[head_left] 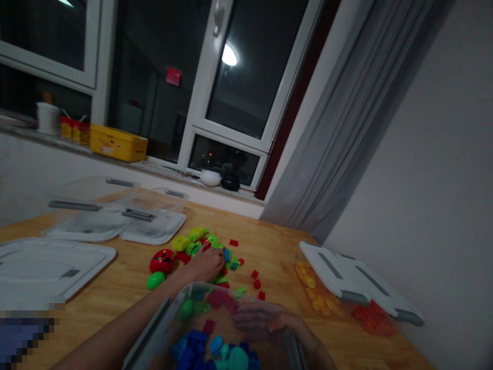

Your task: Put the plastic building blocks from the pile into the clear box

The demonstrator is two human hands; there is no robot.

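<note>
Head view, left hand: the left hand (207, 263) reaches forward over the wooden table (277, 246) into the pile of loose bricks (210, 249); its fingers are curled down onto the green and blue pieces, but whether they have closed on any one piece cannot be told, since the fingertips are hidden
Head view, right hand: the right hand (262, 321) lies against the far wall of the clear bin (215, 329), seen through the plastic; the fingers are spread flat and loosely open, and nothing shows between them
Clear bin: at the near edge of the table, just under the camera, with grey handle clips on its sides; blue and teal pieces sit in its bottom, with some green and red ones nearer the far wall
Loose bricks: mostly green and yellow, with a few blue, heaped mid-table just beyond the bin; small red bricks (257, 283) lie scattered to the right of the heap
Round toys: a red ball-shaped toy (162, 260) and a green egg shape (155, 280) rest just left of the left hand
Right side: two lidded bins (346, 288), one holding yellow pieces, the other red
Left side: empty-looking clear boxes with white lids (115, 216), and another white lid (46, 264) nearer
Windowsill: a yellow box (118, 143) beneath the dark window
</note>
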